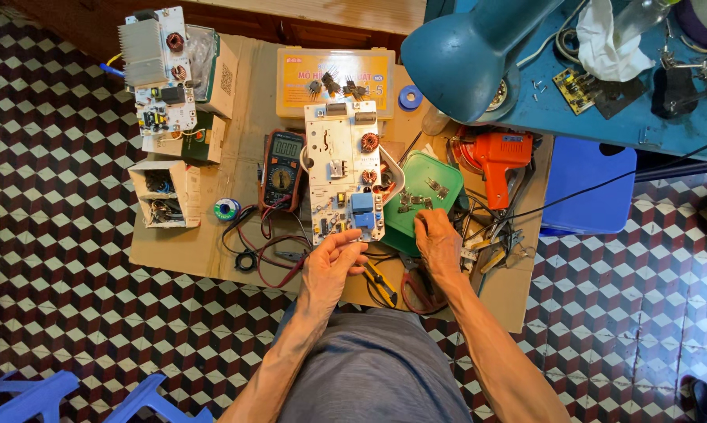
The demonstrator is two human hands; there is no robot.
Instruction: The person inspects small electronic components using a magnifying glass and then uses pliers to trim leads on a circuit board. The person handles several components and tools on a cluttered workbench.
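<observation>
Left hand (331,262): fingers curled, fingertips pinching the near edge of the white circuit board (342,168); whether anything small sits between them cannot be told

Right hand (438,240): palm down, fingers bent onto the near rim of the green plastic lid (428,205), which carries small metal parts (416,200); whether it grips one is hidden

White circuit board: lies flat at the middle of the cardboard sheet (212,251), long side running away from the person, copper coils along its right edge, blue component near the left hand

Digital multimeter (283,168): just left of the board, red and black leads trailing toward the person

Orange soldering gun (498,160): right of the green lid

Yellow-handled pliers (381,283): on the cardboard between the two hands

Blue desk lamp (467,55): above the work area

Second circuit board with heatsink (156,66): far left, on small boxes
</observation>
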